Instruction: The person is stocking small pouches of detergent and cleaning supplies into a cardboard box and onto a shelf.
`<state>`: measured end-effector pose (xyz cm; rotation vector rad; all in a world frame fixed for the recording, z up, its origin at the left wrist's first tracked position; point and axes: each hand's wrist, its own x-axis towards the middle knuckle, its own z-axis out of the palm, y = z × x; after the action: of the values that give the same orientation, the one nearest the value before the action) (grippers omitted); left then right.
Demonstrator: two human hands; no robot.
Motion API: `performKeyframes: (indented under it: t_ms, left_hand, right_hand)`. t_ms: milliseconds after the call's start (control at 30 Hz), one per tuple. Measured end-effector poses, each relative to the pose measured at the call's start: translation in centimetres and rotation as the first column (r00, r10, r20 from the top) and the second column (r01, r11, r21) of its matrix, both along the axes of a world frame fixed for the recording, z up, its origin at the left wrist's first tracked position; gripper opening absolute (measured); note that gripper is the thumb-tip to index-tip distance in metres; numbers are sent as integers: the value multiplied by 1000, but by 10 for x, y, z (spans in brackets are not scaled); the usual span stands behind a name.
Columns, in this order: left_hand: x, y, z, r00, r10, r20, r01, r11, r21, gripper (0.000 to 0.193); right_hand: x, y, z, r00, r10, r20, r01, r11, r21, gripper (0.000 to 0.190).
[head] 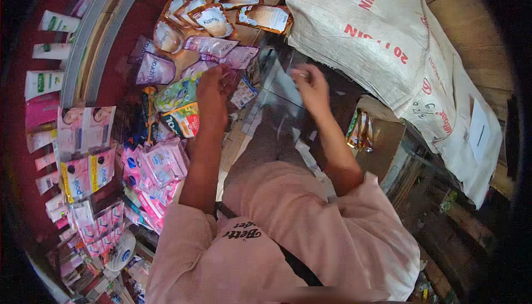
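Observation:
My left hand (214, 92) reaches over the heap of pouches, beside a green patterned packet (178, 92) and a green and orange packet (183, 120); its fingertips are blurred, so whether it grips anything cannot be told. Above it lie purple Kispray pouches (212, 46), and one purple pouch (154, 69) stands to the left. Orange-brown Kispray pouches (213, 20) are grouped farther up. My right hand (312, 88) is raised over the dark gap by the white sack, fingers curled, with something clear and hard to make out near the fingertips.
A large white woven sack (365, 34) with red print lies at the upper right. Sachets sit in a cardboard box (380, 137) at right. Pink packs (162, 162) are piled at left, beside a curved metal rail (89, 42), tubes (43, 83) and hanging sachet strips (87, 171).

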<state>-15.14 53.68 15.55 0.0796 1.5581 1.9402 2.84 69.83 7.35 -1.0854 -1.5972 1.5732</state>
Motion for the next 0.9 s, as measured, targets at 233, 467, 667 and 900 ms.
performKeyframes:
  t_ms: [233, 467, 667, 900]
  left_hand:
    - [53, 7, -25, 934, -312, 172, 335, 934, -122, 31]
    - [27, 18, -28, 934, -320, 157, 346, 922, -176, 29]
    - [-12, 39, -32, 939, -325, -112, 314, 943, -106, 26]
    - [-31, 61, -55, 924, -286, -252, 273, 958, -86, 22]
  right_hand:
    - [-150, 91, -78, 983, -139, -122, 17, 723, -691, 25]
    - [-195, 107, -94, 806, -518, -285, -70, 396, -916, 14]
    - [-205, 93, -61, 840, -412, -352, -8, 641, -767, 11]
    - [-217, 97, 1, 866, -97, -491, -71, 947, -312, 12]
